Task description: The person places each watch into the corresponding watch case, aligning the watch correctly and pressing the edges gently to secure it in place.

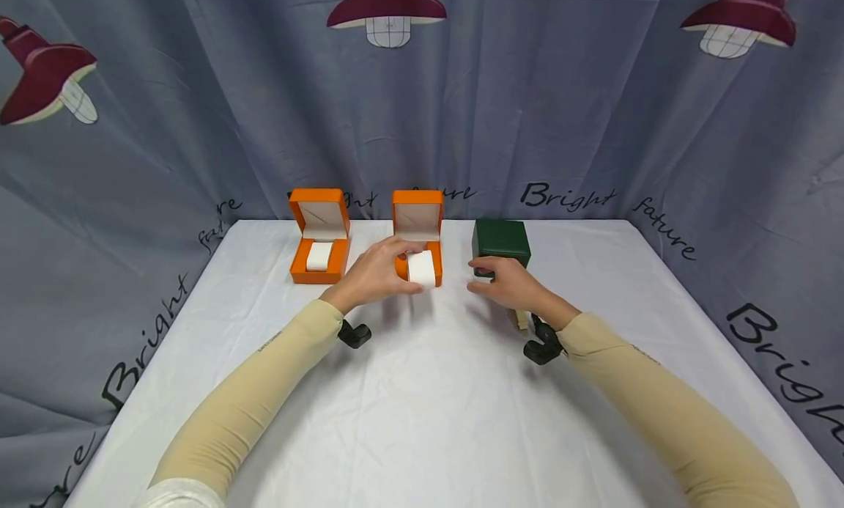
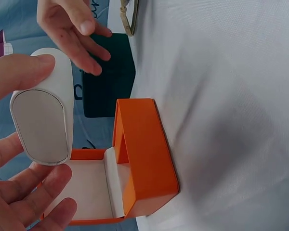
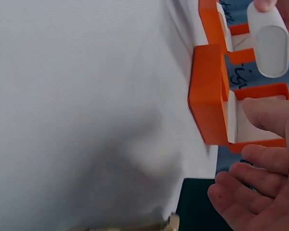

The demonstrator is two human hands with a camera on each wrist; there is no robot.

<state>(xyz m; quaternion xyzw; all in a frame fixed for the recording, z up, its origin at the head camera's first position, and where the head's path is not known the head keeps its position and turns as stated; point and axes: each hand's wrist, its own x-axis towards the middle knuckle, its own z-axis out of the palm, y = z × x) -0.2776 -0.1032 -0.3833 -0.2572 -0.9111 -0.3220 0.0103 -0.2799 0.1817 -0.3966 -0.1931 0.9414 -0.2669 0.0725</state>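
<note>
My left hand (image 1: 382,270) pinches a white watch cushion (image 1: 420,268) between thumb and fingers. It holds the cushion above an orange watch box (image 2: 149,159) whose lid stands raised; the left wrist view shows the cushion's flat oval end. My right hand (image 1: 504,282) hovers to the right of the cushion, in front of a green box (image 1: 501,237), with its fingers apart and nothing between them. In the right wrist view its palm and fingers (image 3: 267,178) show beside the orange box.
Further left stands another open orange box (image 1: 318,277) with a white cushion (image 1: 319,256) inside. A beige strap-like item (image 1: 521,320) lies partly hidden under the right wrist. The white-covered table (image 1: 422,405) ends at a grey printed curtain (image 1: 560,112).
</note>
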